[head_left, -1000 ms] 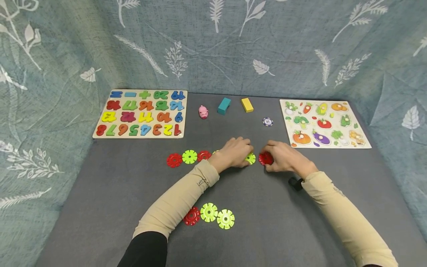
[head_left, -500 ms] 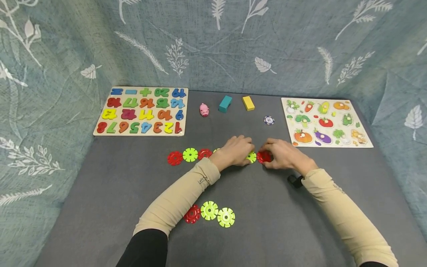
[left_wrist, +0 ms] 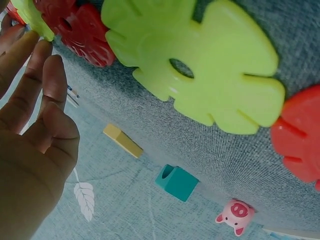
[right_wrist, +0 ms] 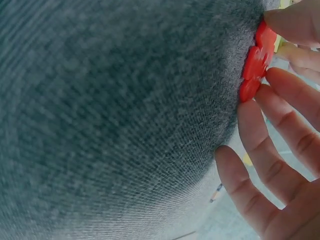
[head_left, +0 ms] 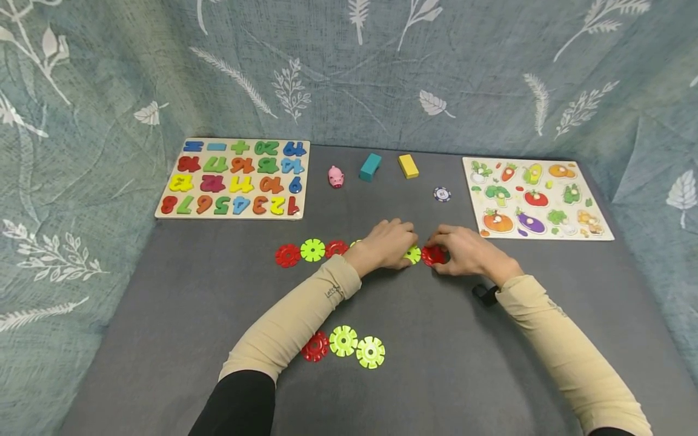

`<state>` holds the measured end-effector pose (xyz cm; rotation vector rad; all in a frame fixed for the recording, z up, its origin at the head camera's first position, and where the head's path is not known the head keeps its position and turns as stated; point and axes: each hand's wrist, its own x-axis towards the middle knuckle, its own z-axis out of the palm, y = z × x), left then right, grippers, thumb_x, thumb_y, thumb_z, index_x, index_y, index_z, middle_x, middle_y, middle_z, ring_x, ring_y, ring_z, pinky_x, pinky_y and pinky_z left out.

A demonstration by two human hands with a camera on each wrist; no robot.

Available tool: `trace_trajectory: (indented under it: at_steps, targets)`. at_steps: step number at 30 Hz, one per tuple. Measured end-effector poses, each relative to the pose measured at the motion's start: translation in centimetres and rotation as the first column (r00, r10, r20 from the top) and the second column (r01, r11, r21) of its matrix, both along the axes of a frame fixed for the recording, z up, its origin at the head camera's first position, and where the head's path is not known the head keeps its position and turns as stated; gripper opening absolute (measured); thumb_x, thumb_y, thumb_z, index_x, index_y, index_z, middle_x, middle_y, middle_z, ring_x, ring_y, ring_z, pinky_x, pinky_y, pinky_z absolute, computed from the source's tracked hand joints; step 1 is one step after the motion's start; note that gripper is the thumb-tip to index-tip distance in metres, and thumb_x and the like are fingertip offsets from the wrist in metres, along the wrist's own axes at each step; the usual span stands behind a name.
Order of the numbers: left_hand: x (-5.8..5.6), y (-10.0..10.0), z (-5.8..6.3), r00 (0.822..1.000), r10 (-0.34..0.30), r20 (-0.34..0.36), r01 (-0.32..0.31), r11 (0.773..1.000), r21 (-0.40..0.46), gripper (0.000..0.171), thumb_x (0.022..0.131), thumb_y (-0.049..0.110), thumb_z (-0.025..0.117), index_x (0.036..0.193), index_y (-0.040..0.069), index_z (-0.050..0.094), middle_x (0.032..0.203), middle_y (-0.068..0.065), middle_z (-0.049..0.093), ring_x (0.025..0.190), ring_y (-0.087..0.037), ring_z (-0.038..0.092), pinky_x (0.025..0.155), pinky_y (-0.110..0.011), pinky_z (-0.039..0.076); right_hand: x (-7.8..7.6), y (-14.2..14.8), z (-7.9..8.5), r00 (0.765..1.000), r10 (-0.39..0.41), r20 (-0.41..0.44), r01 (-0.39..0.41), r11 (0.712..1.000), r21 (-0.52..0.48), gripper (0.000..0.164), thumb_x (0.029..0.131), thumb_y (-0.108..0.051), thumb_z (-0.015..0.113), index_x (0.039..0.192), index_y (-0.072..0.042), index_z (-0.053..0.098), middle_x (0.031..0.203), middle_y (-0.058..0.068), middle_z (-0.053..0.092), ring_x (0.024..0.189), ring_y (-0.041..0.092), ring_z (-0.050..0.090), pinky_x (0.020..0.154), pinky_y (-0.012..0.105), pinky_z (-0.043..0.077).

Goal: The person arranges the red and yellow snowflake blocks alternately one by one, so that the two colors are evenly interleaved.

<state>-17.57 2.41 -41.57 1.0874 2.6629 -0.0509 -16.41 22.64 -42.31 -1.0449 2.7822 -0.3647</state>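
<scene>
In the head view a row of notched plastic discs crosses the table, red (head_left: 287, 255) and yellow-green (head_left: 312, 249) by turns. My left hand (head_left: 388, 245) arches over the row and covers part of it. Its thumb and fingers hold the edges of a yellow-green disc (head_left: 415, 254) near the right end. My right hand (head_left: 463, 251) pinches a red disc (head_left: 432, 255) right at that disc's edge. The right wrist view shows this red disc (right_wrist: 257, 62) flat on the cloth between thumb and fingers. Middle discs, a yellow-green one (left_wrist: 220, 75) among them, fill the left wrist view.
Nearer me lie one red disc (head_left: 315, 347) and two yellow-green discs (head_left: 343, 341), partly beside the left sleeve. Behind the row stand a number board (head_left: 234, 178), a pink pig (head_left: 335, 177), a teal block (head_left: 370, 167), a yellow block (head_left: 408, 166), a poker chip (head_left: 442, 194) and a vegetable board (head_left: 540, 200).
My right hand has brought the red disc left, closing the gap to the yellow-green disc, and since then barely moves. The left hand stays on its disc. The head view has shifted slightly.
</scene>
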Motion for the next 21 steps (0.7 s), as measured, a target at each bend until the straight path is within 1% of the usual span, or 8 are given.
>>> trace_trajectory:
  at_steps: [7,14,18,21]
  targets:
    - [0.01,0.01,-0.03,1.000,0.001,0.006,-0.001,1.000,0.001,0.041,0.089,0.044,0.065,0.121,0.018,0.064,0.115,0.001,0.059,0.097,-0.018,0.055,0.083,-0.035,0.048,0.02,0.07,-0.10,1.000,-0.003,0.011,0.003,1.000,-0.017,0.038,0.072,-0.026,0.080,0.105,-0.010,0.072,0.104,0.001,0.065,0.082,0.012,0.060,0.074,0.033,0.051]
    - [0.12,0.07,0.03,1.000,0.004,0.013,-0.004,1.000,-0.004,0.043,0.089,0.044,0.065,0.123,0.018,0.063,0.115,0.001,0.058,0.098,-0.018,0.054,0.084,-0.034,0.047,0.21,0.17,-0.43,0.999,-0.029,0.020,0.029,0.999,-0.027,0.040,0.071,-0.027,0.079,0.107,-0.011,0.072,0.107,0.001,0.065,0.083,0.012,0.060,0.074,0.034,0.051]
    - [0.07,0.08,0.06,1.000,0.008,0.010,-0.008,1.000,-0.010,0.043,0.089,0.044,0.065,0.124,0.018,0.063,0.117,0.002,0.058,0.100,-0.018,0.055,0.085,-0.034,0.047,0.22,0.20,-0.60,0.999,-0.030,0.012,0.030,0.999,-0.038,0.039,0.071,-0.027,0.079,0.107,-0.012,0.072,0.107,0.001,0.064,0.083,0.013,0.060,0.073,0.034,0.050]
    - [0.02,0.04,0.05,1.000,0.013,0.009,-0.012,1.000,-0.009,0.043,0.089,0.044,0.065,0.124,0.019,0.063,0.118,0.002,0.058,0.102,-0.018,0.055,0.086,-0.035,0.047,0.33,0.35,-0.65,1.000,-0.028,-0.001,0.028,0.998,-0.052,0.039,0.073,-0.028,0.078,0.108,-0.013,0.072,0.110,0.001,0.064,0.086,0.014,0.061,0.075,0.036,0.051]
